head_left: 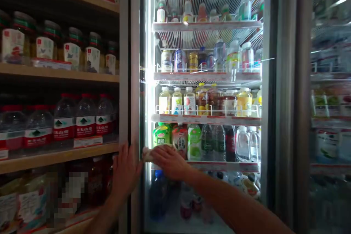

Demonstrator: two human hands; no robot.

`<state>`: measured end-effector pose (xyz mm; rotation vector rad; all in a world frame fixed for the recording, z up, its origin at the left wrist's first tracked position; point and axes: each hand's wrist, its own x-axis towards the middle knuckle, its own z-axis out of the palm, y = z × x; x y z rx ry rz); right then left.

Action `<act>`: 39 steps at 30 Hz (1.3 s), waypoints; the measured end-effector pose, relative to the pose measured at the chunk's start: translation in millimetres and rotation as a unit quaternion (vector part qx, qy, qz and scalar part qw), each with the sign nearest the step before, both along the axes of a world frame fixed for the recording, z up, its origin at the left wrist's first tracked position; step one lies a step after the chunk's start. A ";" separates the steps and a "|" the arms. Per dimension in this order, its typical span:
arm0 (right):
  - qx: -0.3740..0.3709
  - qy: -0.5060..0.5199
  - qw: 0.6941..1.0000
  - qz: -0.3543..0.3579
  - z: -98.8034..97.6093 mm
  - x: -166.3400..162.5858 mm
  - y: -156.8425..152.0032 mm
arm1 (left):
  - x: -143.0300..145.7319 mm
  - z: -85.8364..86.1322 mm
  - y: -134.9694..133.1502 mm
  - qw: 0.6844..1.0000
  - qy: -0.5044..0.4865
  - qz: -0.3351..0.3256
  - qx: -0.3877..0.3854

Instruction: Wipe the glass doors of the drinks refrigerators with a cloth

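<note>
My left hand [126, 172] lies with its fingers stretched out on the metal upright [125, 80] between the wooden shelves and the fridge. My right hand [171, 161] reaches across to the left side of the lit glass door and presses a pale cloth [147, 154] against it, close to the door's edge. Part of the cloth is hidden under the fingers. Behind the glass, near that hand, stand a green bottle [161, 135], a dark red-labelled bottle [180, 140] and a light green one [194, 142].
Wooden shelves [90, 150] on the left carry red-capped water bottles [86, 119] and green-lidded jars [73, 45]. Wire-fronted fridge racks [205, 119] hold many drinks behind the glass. Another glass-fronted fridge [329, 146] stands at the right, past a metal post [290, 98].
</note>
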<state>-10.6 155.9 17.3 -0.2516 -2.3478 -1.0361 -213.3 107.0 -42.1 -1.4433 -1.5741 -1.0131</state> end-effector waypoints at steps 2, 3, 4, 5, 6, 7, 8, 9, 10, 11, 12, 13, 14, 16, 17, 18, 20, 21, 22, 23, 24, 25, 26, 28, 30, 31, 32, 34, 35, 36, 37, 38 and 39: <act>0.008 0.020 0.999 -0.034 13.6 21.9 3.3 | 5.0 6.2 7.2 1.000 0.012 -0.020 0.018; 0.009 0.064 0.996 -0.068 24.0 33.6 4.3 | 9.5 10.6 11.9 0.999 0.018 -0.031 0.028; 0.010 0.117 0.987 -0.106 34.4 45.3 4.8 | 15.4 15.8 17.0 0.998 0.021 -0.042 0.037; 0.013 0.165 0.976 -0.139 43.1 57.1 4.8 | 22.7 21.5 22.4 0.997 0.022 -0.051 0.045; 0.019 0.192 0.968 -0.161 48.6 69.0 4.6 | 31.0 27.5 27.7 0.997 0.023 -0.061 0.051; 0.028 0.189 0.967 -0.167 50.9 81.5 4.4 | 40.1 33.7 32.7 0.995 0.024 -0.073 0.057; 0.040 0.161 0.973 -0.160 50.8 94.8 4.9 | 49.5 40.0 37.3 0.994 0.027 -0.086 0.064; 0.051 0.127 0.979 -0.150 49.8 109.0 6.2 | 59.0 46.6 41.6 0.992 0.032 -0.100 0.072; 0.060 0.106 0.982 -0.144 49.9 124.1 8.8 | 68.2 53.5 45.5 0.989 0.039 -0.114 0.081; 0.067 0.114 0.980 -0.147 52.5 139.4 12.5 | 76.8 61.0 49.2 0.987 0.045 -0.127 0.093; 0.072 0.155 0.972 -0.159 58.2 154.3 16.9 | 84.8 69.2 52.7 0.983 0.052 -0.138 0.109; 0.078 0.224 0.955 -0.177 66.8 167.9 21.6 | 92.2 78.4 56.2 0.979 0.059 -0.149 0.125; 0.086 0.304 0.929 -0.194 77.0 179.4 26.0 | 99.0 88.5 59.6 0.975 0.066 -0.159 0.140; 0.112 0.420 0.877 -0.203 95.9 194.9 32.6 | 111.5 111.3 65.8 0.967 0.080 -0.174 0.167; 0.125 0.436 0.869 -0.198 102.6 199.6 34.6 | 117.3 123.5 68.4 0.964 0.085 -0.178 0.177; 0.133 0.422 0.876 -0.191 107.3 203.3 35.9 | 122.9 136.0 70.5 0.962 0.091 -0.181 0.186; 0.136 0.367 0.902 -0.182 115.3 213.0 37.3 | 133.3 160.6 73.6 0.957 0.096 -0.182 0.203; 0.132 0.363 0.904 -0.184 121.6 220.6 37.9 | 138.0 172.6 74.5 0.956 0.094 -0.183 0.209; 0.127 0.386 0.894 -0.189 131.1 230.2 38.7 | 142.2 184.6 75.2 0.955 0.089 -0.183 0.215; 0.125 0.430 0.872 -0.197 144.5 241.0 39.9 | 146.0 197.0 75.6 0.954 0.082 -0.182 0.221; 0.122 0.479 0.845 -0.204 161.3 251.8 41.5 | 149.2 210.1 75.8 0.954 0.074 -0.182 0.228; 0.120 0.518 0.821 -0.209 180.9 260.6 43.7 | 151.9 224.6 75.7 0.952 0.067 -0.182 0.236; 0.119 0.542 0.805 -0.211 202.1 266.0 46.1 | 154.1 241.0 75.4 0.950 0.065 -0.182 0.244; 0.120 0.548 0.800 -0.212 243.9 262.4 50.5 | 157.2 280.1 74.3 0.946 0.068 -0.183 0.260; 0.130 0.512 0.823 -0.210 278.6 242.1 53.0 | 158.6 326.8 72.8 0.942 0.074 -0.182 0.271; 0.137 0.483 0.839 -0.210 292.5 229.9 53.4 | 158.8 351.2 72.3 0.941 0.076 -0.180 0.278; 0.144 0.450 0.856 -0.211 304.6 219.6 53.6 | 158.6 375.2 72.3 0.939 0.079 -0.178 0.282; 0.153 0.394 0.880 -0.217 326.6 212.9 53.9 | 157.1 417.4 75.0 0.940 0.082 -0.174 0.281; 0.153 0.386 0.883 -0.220 338.1 218.3 54.5 | 155.7 434.0 78.0 0.942 0.081 -0.172 0.276; 0.150 0.394 0.878 -0.225 350.6 228.6 55.6 | 154.0 447.1 82.1 0.945 0.080 -0.170 0.270; 0.144 0.419 0.867 -0.230 363.9 241.5 57.1 | 152.2 456.6 86.9 0.947 0.077 -0.167 0.264; 0.137 0.455 0.848 -0.234 377.5 254.2 58.9 | 150.4 462.6 91.9 0.949 0.071 -0.164 0.260; 0.131 0.495 0.825 -0.239 390.3 263.7 60.7 | 148.8 465.5 96.6 0.950 0.065 -0.160 0.261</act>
